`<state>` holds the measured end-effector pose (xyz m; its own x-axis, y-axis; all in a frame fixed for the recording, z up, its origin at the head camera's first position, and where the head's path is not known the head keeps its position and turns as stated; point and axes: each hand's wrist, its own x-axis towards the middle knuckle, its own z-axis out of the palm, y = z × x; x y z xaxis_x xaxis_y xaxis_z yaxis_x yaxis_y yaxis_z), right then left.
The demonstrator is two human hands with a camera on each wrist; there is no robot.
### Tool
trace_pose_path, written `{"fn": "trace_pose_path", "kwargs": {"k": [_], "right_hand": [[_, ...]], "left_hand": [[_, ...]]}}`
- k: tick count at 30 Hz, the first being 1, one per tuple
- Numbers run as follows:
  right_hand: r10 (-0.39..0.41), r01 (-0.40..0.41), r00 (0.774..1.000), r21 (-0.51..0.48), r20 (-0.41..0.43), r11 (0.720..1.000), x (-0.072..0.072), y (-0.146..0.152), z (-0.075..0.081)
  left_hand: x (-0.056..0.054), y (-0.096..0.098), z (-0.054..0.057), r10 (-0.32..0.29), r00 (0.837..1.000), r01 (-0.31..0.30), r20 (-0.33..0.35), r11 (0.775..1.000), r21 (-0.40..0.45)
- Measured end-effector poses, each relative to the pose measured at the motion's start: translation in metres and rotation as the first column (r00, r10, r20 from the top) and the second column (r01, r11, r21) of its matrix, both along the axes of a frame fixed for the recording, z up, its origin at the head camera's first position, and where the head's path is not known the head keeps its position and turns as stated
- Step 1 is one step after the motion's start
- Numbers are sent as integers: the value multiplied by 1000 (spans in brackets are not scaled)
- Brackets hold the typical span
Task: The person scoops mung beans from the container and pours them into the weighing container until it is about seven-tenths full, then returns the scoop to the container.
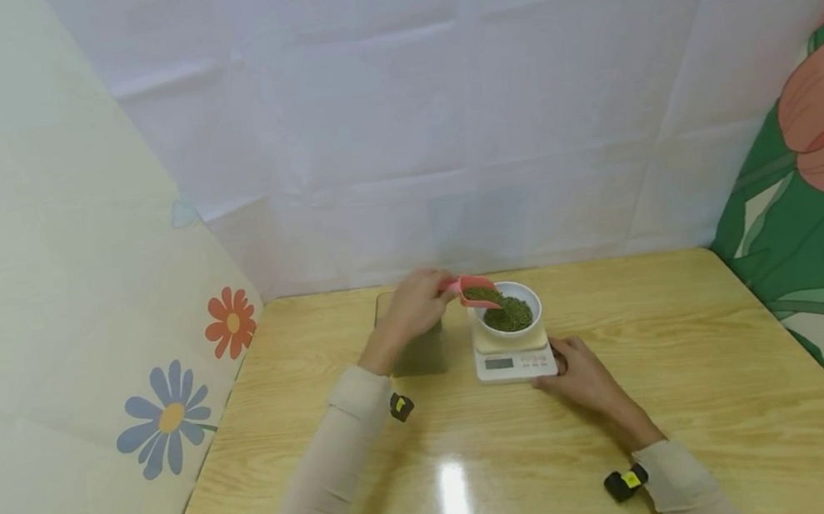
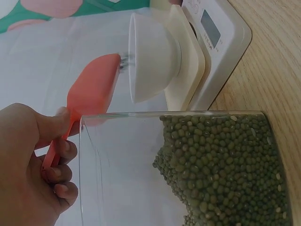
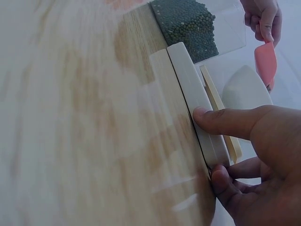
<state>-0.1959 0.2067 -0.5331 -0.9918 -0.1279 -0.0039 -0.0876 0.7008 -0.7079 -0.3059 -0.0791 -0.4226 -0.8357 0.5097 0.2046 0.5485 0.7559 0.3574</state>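
Note:
My left hand [image 1: 417, 302] grips the handle of a coral-red scoop [image 2: 94, 84], tilted at the rim of a white bowl [image 2: 155, 61]. Green mung beans lie in the scoop, and a blurred few drop from its lip in the left wrist view. More mung beans [image 1: 512, 315] are heaped in the bowl, which stands on the cream platform of a white kitchen scale [image 1: 496, 375]. At the scale's front right corner, my right hand [image 1: 583, 377] holds its edge between thumb and fingers. The display digits are too small to read.
A clear container [image 2: 122, 160] partly filled with mung beans [image 2: 225, 165] stands left of the scale, below my left forearm. The wooden table [image 1: 310, 435] meets a white cloth backdrop [image 1: 368, 127] behind. Flower-printed sheets [image 1: 172, 416] hang at both sides.

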Motion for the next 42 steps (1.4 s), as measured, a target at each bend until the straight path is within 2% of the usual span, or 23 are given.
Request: {"fn": "trace_pose_path", "kwargs": {"k": [17, 27, 42], "right_hand": [[-4, 5, 999, -29, 39, 1000, 0, 2, -4], [-5, 6, 1000, -21, 30, 1000, -1, 1, -4], [-6, 6, 999, -20, 32, 1000, -3, 2, -5]], "left_hand": [[6, 8, 10, 6, 999, -11, -49, 995, -103], [7, 11, 16, -9, 997, -1, -75, 990, -140], [8, 12, 18, 1, 998, -11, -68, 989, -151]]}}
